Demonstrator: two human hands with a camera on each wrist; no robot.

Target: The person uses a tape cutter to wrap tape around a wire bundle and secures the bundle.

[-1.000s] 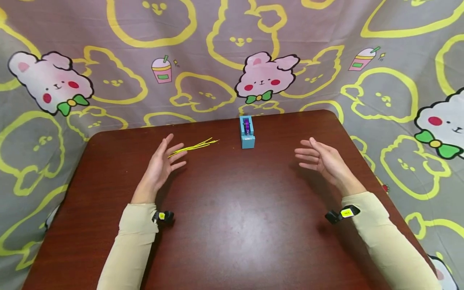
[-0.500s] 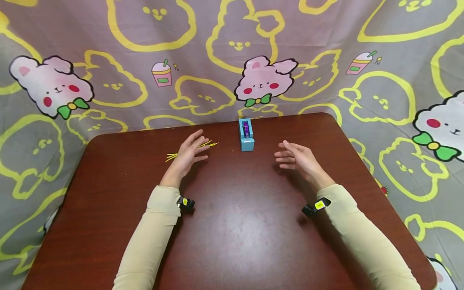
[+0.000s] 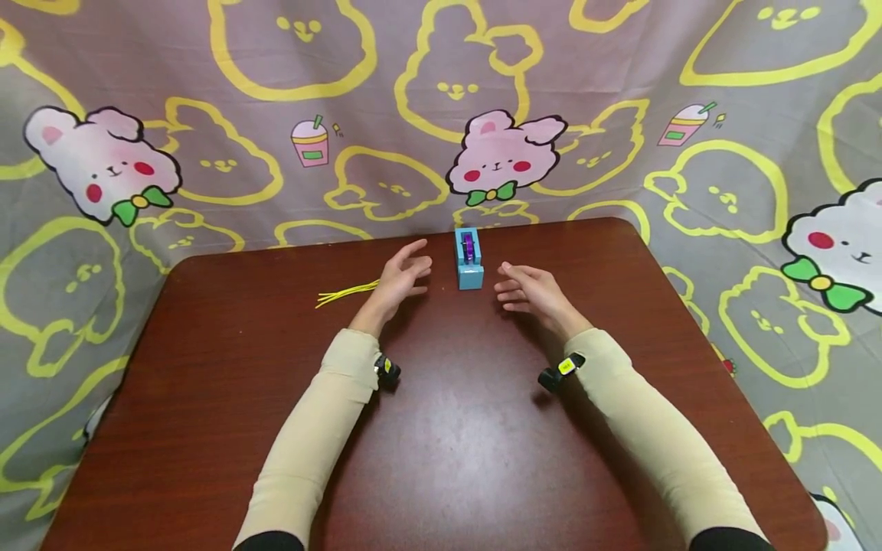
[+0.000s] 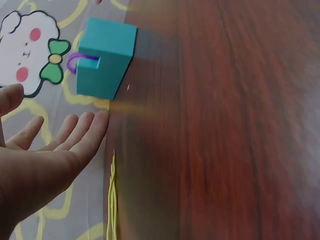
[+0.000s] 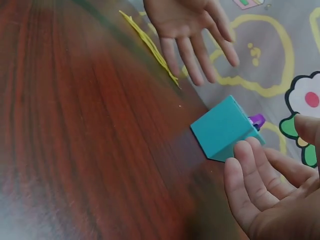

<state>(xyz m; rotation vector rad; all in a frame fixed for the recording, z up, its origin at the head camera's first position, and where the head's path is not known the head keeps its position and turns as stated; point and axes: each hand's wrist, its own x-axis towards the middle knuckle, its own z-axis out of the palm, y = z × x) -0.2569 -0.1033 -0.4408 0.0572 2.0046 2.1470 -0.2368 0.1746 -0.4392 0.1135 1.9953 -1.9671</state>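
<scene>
A light-blue tape dispenser (image 3: 471,275) with a purple roll (image 3: 468,246) stands near the far edge of the table, between my two hands. My left hand (image 3: 398,279) is just to its left, fingers spread and holding nothing. On the other side, my right hand (image 3: 534,295) faces it with bent, relaxed fingers, also holding nothing. Both hands appear apart from the dispenser (image 4: 105,60), as the left wrist view also suggests. Thin yellow strands (image 3: 344,293) lie on the table behind my left hand, which hides their right end; the right wrist view shows these strands (image 5: 150,45) bundled.
The dark brown table (image 3: 441,428) has rounded far corners. A patterned cloth (image 3: 386,92) hangs right behind its far edge and along the sides. Each wrist carries a small black camera, such as the left one (image 3: 388,371).
Both hands have moved inward toward the tape dispenser, the left to the right and the right to the left. The dispenser and the yellow strands have stayed in place.
</scene>
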